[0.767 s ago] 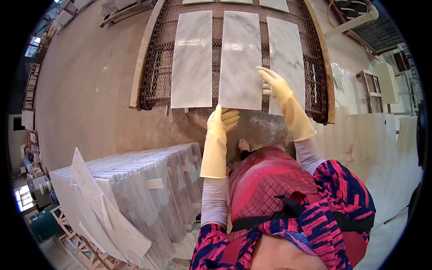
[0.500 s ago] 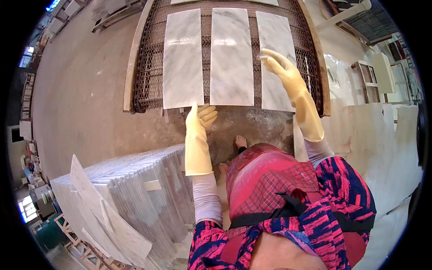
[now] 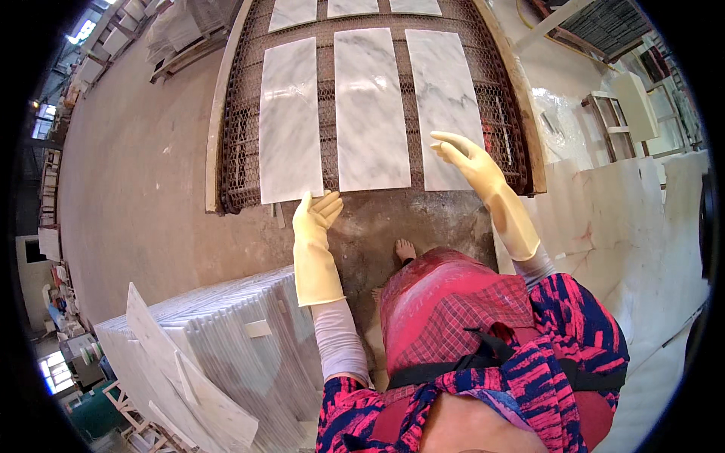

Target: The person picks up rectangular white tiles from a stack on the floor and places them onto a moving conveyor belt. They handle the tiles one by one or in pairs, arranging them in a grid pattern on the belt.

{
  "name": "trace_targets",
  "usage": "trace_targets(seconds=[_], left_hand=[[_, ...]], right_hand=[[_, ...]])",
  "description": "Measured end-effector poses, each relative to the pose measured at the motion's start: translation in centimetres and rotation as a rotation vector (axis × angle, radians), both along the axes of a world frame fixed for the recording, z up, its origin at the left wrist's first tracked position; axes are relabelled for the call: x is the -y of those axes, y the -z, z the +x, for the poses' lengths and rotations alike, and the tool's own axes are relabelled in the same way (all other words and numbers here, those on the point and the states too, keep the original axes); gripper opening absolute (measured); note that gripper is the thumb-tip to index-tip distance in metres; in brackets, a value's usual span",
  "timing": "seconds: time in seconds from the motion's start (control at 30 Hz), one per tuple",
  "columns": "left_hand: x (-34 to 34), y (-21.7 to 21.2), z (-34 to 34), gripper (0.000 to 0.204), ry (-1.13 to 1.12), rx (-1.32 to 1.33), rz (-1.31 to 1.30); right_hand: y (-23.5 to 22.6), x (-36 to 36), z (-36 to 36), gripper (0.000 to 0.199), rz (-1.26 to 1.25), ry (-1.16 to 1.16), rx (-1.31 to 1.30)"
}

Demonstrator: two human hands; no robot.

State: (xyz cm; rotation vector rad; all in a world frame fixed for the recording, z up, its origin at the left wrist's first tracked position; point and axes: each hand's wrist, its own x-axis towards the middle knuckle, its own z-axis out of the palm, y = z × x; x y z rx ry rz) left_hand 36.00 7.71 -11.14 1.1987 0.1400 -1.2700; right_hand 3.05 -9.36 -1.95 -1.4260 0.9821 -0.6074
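Three rectangular white-grey marble slabs lie side by side on a metal mesh conveyor belt: a left slab, a middle slab and a right slab. My left hand, in a cream rubber glove, is at the near end of the left slab. Its thumb meets the near edge by the right corner, and the fingers stretch out beside it. Over the near right part of the right slab hovers my right hand, in a matching glove. Its fingers are extended and slightly bent, with nothing in them.
More slabs lie farther along the belt, between wooden side rails. A tight row of upright stone slabs stands at my lower left, with a loose slab leaning against it. Pale sheets stand at the right.
The view has shifted, showing more of the slabs farther along the belt. My right hand has drawn nearer to the near edge of the right slab. The left hand stays at the left slab's corner.
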Motion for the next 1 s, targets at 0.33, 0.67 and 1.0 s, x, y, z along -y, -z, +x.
trace_targets(seconds=[0.33,0.67,1.0], left_hand=[[-0.4,-2.0,-4.3,0.044,-0.1,0.085,0.01],[-2.7,-2.6,-13.1,0.038,0.082,0.341,0.041],[-8.9,3.8,-15.6,0.039,0.229,0.231,0.158]], right_hand=[[0.5,-1.0,-0.2,0.043,-0.106,-0.015,-0.12],[0.7,-1.6,-1.3,0.042,-0.162,0.019,-0.159],[1.9,-2.2,-1.2,0.038,-0.387,-0.028,-0.277]])
